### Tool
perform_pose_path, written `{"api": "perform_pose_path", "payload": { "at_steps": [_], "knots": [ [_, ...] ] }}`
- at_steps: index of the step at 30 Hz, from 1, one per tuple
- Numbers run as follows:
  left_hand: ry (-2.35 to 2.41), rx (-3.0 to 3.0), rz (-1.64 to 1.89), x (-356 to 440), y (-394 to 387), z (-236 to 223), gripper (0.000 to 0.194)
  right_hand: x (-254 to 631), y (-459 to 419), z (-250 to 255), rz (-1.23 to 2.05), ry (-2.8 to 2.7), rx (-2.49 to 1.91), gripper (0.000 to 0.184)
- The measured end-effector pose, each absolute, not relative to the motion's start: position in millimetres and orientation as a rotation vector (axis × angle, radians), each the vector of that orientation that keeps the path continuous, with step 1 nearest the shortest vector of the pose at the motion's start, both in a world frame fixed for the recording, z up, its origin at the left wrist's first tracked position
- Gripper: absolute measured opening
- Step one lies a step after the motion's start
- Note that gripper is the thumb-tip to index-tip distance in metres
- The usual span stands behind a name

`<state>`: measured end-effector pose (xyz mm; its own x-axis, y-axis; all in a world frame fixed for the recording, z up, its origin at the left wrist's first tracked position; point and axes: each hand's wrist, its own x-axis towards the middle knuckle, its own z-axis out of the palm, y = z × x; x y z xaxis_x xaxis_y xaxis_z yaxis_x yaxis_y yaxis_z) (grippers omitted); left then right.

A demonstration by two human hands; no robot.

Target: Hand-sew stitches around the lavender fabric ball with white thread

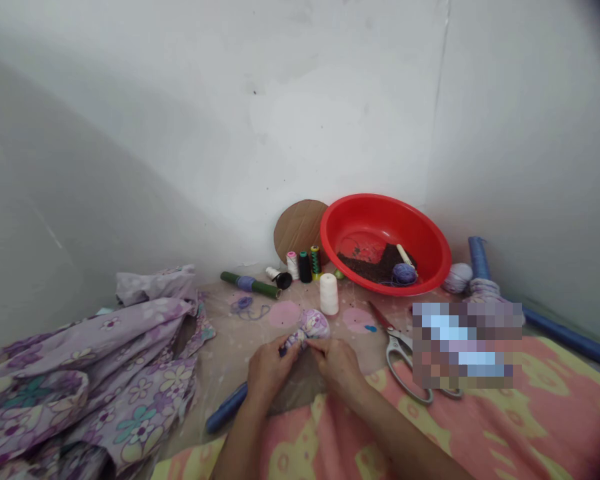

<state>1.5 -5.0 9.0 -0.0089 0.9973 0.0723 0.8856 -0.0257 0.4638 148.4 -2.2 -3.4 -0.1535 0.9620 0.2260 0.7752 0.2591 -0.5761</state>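
Floral cloth bundle (pixel 314 324), gripped by both hands (pixel 273 370), white thread cone (pixel 329 294) just beyond

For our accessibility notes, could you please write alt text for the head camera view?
The left hand and right hand hold a bundle of purple floral cloth. Scissors, thread spools and a red basin lie nearby, below a white wall.

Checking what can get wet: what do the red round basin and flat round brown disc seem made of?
The red round basin looks like glossy moulded plastic, its wall smooth and shiny. The flat round brown disc looks like matte cardboard, with faint lines; thin wood is possible.
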Motion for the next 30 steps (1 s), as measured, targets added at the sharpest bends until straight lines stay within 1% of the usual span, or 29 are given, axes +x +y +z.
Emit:
{"api": "perform_pose_path", "payload": {
  "at_steps": [10, 30],
  "knots": [
    [2.018, 1.908, 0.515, 6.3, -6.9, 16.5, 0.043, 145.8, -2.8, -6.6, 0.437, -1.935, -1.57, 0.029],
    [2.001, 1.904, 0.516, 7.3, -8.3, 17.5, 0.043, 139.3, -1.2, -14.1, 0.37, -1.889, -1.613, 0.023]
  ]
}}
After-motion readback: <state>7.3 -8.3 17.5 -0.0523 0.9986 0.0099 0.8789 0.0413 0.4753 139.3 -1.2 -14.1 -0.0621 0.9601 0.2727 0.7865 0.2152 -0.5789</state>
